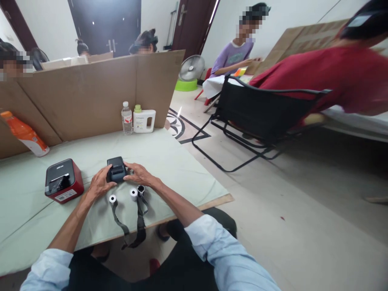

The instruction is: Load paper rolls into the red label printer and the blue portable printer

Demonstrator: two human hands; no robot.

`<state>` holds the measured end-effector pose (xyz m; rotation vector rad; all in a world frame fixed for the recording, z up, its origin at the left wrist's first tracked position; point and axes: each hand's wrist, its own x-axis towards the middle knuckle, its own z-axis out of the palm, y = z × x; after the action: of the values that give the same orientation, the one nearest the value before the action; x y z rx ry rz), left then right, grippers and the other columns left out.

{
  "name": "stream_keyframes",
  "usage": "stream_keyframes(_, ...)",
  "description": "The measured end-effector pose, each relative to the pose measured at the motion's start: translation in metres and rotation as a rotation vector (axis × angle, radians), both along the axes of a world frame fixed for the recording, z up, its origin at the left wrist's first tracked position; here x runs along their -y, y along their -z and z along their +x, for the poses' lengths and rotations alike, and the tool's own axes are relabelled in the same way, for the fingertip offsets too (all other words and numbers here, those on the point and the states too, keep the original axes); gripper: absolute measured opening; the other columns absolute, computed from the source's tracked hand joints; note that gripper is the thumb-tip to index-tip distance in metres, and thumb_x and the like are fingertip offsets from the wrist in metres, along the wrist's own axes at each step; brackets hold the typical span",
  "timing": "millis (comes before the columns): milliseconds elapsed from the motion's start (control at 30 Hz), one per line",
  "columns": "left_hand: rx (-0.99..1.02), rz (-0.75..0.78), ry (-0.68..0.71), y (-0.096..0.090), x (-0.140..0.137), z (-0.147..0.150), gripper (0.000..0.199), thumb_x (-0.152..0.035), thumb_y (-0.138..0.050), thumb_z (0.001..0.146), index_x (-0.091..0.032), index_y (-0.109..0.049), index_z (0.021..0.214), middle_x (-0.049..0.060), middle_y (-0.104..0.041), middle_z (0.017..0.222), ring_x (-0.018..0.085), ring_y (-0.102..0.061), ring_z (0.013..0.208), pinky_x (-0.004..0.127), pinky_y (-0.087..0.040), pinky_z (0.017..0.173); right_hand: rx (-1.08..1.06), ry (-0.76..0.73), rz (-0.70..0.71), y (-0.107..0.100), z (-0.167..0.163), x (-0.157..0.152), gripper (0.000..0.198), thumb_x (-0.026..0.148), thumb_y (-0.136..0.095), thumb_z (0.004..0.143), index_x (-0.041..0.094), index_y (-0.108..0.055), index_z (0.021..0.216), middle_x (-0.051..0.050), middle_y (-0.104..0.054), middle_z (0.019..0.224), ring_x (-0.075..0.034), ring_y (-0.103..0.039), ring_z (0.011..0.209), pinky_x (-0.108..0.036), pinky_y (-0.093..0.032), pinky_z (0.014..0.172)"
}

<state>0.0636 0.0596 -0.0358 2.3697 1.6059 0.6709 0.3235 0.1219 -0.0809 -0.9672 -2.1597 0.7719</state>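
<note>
A small black portable receipt printer (117, 169) rests on the green-covered table, held from both sides. My left hand (101, 180) grips its left side, and my right hand (138, 173) has its fingers on the right side. Just in front of it stand white paper rolls: one roll (112, 199) on the left, another roll (133, 194) in the middle, and a dark-edged roll (141, 189) beside that. Dark strips (140, 226) trail from the rolls over the table's near edge. To the left sits a larger red and black printer (64, 180).
A cardboard partition (97, 93) borders the table's (182, 173) far side. Against it stand a water bottle (127, 119), a white jug (144, 121) and a tilted orange bottle (26, 133). A black folding chair (266, 113) and other people are at the right.
</note>
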Motion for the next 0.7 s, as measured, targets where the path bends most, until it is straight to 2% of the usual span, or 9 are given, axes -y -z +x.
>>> stream_keyframes(133, -0.004, 0.013, 0.077, -0.005, -0.013, 0.025, 0.084, -0.033, -0.081, 0.077, -0.021, -0.047, 0.153, 0.015, -0.059, 0.150, 0.033, -0.057, 0.139, 0.049, -0.046, 0.117, -0.065, 0.061, -0.022, 0.003, 0.028, 0.004, 0.082, 0.047, -0.082, 0.082, 0.021, -0.053, 0.154, -0.010, -0.073, 0.115, -0.024, -0.066, 0.092, -0.037, -0.054, 0.087)
stream_keyframes(367, -0.036, -0.034, 0.180, -0.008, -0.041, 0.072, 0.087, -0.034, -0.085, 0.074, -0.022, -0.048, 0.152, 0.016, -0.058, 0.150, 0.036, -0.057, 0.138, 0.051, -0.046, 0.116, -0.186, 0.135, -0.050, 0.010, 0.075, 0.009, 0.076, 0.043, -0.080, 0.084, 0.024, -0.055, 0.153, -0.011, -0.069, 0.136, -0.027, -0.068, 0.106, -0.038, -0.057, 0.086)
stream_keyframes(533, -0.079, -0.058, 0.242, -0.007, -0.052, 0.093, 0.089, -0.036, -0.086, 0.076, -0.023, -0.045, 0.153, 0.016, -0.059, 0.149, 0.035, -0.057, 0.137, 0.050, -0.047, 0.114, -0.188, 0.221, -0.024, 0.019, 0.094, 0.012, 0.075, 0.044, -0.078, 0.085, 0.024, -0.054, 0.153, -0.011, -0.071, 0.132, -0.030, -0.069, 0.111, -0.044, -0.058, 0.093)
stream_keyframes(700, -0.103, -0.132, 0.274, -0.009, -0.050, 0.100, 0.088, -0.036, -0.083, 0.080, -0.021, -0.041, 0.156, 0.018, -0.055, 0.152, 0.036, -0.055, 0.139, 0.051, -0.046, 0.115, -0.174, 0.243, 0.052, 0.026, 0.099, 0.018, 0.078, 0.047, -0.077, 0.085, 0.022, -0.051, 0.154, -0.014, -0.065, 0.141, -0.032, -0.066, 0.121, -0.051, -0.053, 0.105)
